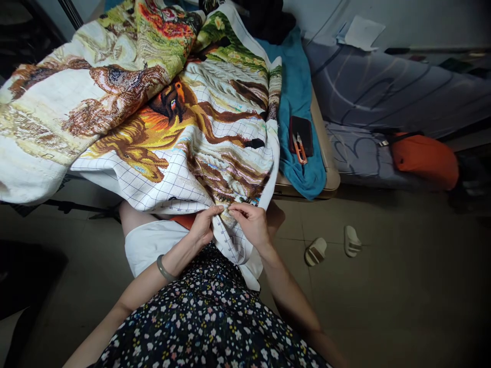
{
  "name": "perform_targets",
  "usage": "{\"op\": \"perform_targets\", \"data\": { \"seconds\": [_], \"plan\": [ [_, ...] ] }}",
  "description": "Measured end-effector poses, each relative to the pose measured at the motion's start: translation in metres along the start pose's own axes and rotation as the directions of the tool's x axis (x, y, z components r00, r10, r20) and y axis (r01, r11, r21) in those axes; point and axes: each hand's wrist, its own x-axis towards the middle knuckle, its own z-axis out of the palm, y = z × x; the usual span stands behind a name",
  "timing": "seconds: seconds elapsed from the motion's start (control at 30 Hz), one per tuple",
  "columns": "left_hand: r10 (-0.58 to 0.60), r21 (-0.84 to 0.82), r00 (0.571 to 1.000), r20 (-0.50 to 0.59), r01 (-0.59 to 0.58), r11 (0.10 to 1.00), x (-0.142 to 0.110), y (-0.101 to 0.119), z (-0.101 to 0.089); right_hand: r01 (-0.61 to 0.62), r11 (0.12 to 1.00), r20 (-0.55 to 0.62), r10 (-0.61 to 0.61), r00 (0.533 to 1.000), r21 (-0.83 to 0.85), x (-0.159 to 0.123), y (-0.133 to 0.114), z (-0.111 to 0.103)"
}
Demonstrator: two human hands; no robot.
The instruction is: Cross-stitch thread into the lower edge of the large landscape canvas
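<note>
A large cross-stitch cloth [226, 120] drapes over my lap and the surface ahead, its printed grid and stitched horse motif partly folded over. My left hand [202, 226] is closed on the near border of the cloth, thumb on top near the printed numbers. Just to its right, my right hand [251, 223] pinches thumb and forefinger together close above the stitched area. Whatever lies in that pinch is too small to make out. Orange-handled thread snips [299, 152] rest on a dark flat object [303, 128], beyond the cloth's right edge.
A teal towel [301, 66] covers part of a beige-edged seat [330, 171] on the right. Two slippers [316, 251] lie on the tiled floor. An orange bag [425, 161] sits farther right, and a white paper [362, 33] lies at the back.
</note>
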Motion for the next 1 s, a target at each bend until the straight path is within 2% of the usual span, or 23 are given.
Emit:
{"op": "perform_targets", "data": {
  "seconds": [0.17,0.43,0.67,0.73,0.83,1.0],
  "plan": [
    [-0.053,-0.02,0.998,0.037,0.054,0.998,0.001,0.0,-0.001,-0.027,0.997,-0.024,0.029,0.999,0.069,-0.001,0.004,0.002],
    [-0.061,-0.043,0.997,0.044,0.063,0.997,0.002,0.001,-0.002,-0.051,0.994,-0.018,0.053,0.998,0.095,0.0,0.006,0.003],
    [-0.057,-0.031,0.997,0.046,0.058,0.998,0.003,0.0,-0.004,-0.08,0.996,-0.047,0.082,0.996,0.039,0.001,0.0,0.007],
    [-0.032,-0.018,0.999,0.036,0.033,0.999,0.001,-0.001,-0.003,-0.086,0.995,-0.068,0.083,0.994,-0.041,-0.001,-0.006,0.009],
    [0.014,0.009,1.0,0.013,-0.014,1.0,-0.002,-0.003,-0.002,-0.026,0.961,-0.058,0.01,0.998,-0.274,-0.004,-0.02,0.011],
    [0.038,0.025,0.999,0.037,-0.039,0.999,-0.003,-0.005,-0.003,0.067,0.768,0.064,-0.033,0.997,-0.637,-0.004,-0.036,0.017]
  ]
}}
